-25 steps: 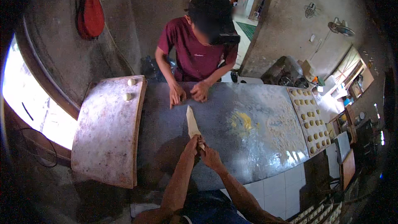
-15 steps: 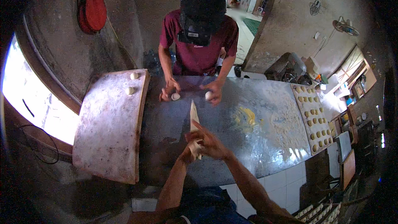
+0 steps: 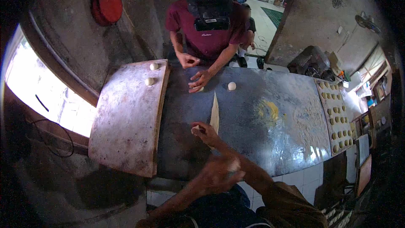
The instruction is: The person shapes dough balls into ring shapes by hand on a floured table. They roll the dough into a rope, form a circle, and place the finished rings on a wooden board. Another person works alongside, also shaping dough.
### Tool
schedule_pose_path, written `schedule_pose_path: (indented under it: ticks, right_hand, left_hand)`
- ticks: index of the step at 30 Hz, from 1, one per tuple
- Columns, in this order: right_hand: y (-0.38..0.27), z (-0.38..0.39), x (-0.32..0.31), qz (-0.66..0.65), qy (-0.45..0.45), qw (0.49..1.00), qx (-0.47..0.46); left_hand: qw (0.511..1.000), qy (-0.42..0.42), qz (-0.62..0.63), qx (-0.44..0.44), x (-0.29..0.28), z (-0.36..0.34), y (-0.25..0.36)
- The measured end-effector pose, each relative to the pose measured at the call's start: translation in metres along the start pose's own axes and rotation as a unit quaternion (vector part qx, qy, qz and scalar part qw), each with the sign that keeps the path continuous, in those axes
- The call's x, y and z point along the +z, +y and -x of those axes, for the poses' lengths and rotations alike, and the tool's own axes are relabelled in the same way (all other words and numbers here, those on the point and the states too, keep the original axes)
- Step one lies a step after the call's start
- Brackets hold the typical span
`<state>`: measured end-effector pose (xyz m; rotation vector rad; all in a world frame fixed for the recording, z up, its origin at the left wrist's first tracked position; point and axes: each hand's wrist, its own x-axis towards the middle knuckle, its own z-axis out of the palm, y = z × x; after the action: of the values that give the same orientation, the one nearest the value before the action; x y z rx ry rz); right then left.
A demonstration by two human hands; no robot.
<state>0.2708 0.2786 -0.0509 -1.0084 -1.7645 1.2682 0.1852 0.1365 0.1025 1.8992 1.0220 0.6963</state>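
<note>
A long, pale strip of dough (image 3: 215, 115), tapering to a point at its far end, lies on the dark metal worktable (image 3: 185, 143). My right hand (image 3: 206, 134) is just left of its near part, fingers curled closed around something small and pale that I cannot make out. Low over the table's near edge, my left hand (image 3: 216, 174) crosses in front of my right forearm. Motion smears its fingers, and a pale patch shows by them. Across the table, a person in a maroon shirt has one hand (image 3: 200, 80) over a partly hidden dough ball, beside another dough ball (image 3: 231, 85).
On the left, a floury wooden board (image 3: 126, 122) carries two dough balls (image 3: 149, 81). A tray (image 3: 319, 95) with several rows of dough rounds sits at the right end. Yellow smears (image 3: 270, 109) and flour mark the tabletop. More people are beyond the doorway.
My hands have separated; the left pulled back toward me, leaving the dough strip lying on the table. The other person let go of one dough ball. The whole view shifted.
</note>
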Motion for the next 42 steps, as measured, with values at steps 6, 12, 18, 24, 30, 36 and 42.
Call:
schedule_pose_path:
  ticks: [6,12,18,24,30,36,42]
  right_hand:
    - [-0.029,0.090,-0.043,0.244,0.088,0.952,0.163]
    - [-0.012,0.114,0.002,0.343,-0.026,0.938,0.028]
    - [-0.092,0.195,-0.044,0.163,-0.132,0.967,0.143]
    - [-0.008,0.271,-0.077,0.524,0.046,0.850,0.042]
    - [0.000,0.142,-0.058,0.455,0.204,0.863,0.085]
    - [0.054,0.256,-0.065,0.378,-0.109,0.909,0.137]
    - [0.029,0.162,-0.094,0.457,0.062,0.871,0.166]
  left_hand:
    - [0.978,0.064,-0.174,-0.099,-0.026,-0.004,-0.095]
    - [0.944,-0.095,-0.278,-0.150,0.012,-0.031,-0.165]
    - [0.969,0.106,-0.219,-0.030,0.012,0.009,-0.158]
    - [0.927,0.158,-0.311,-0.141,-0.013,0.069,-0.161]
    - [0.933,0.234,-0.200,-0.185,0.040,-0.008,-0.177]
    - [0.950,0.157,-0.265,0.054,0.037,0.059,-0.243]
    - [0.929,0.280,-0.206,-0.131,0.025,-0.014,-0.209]
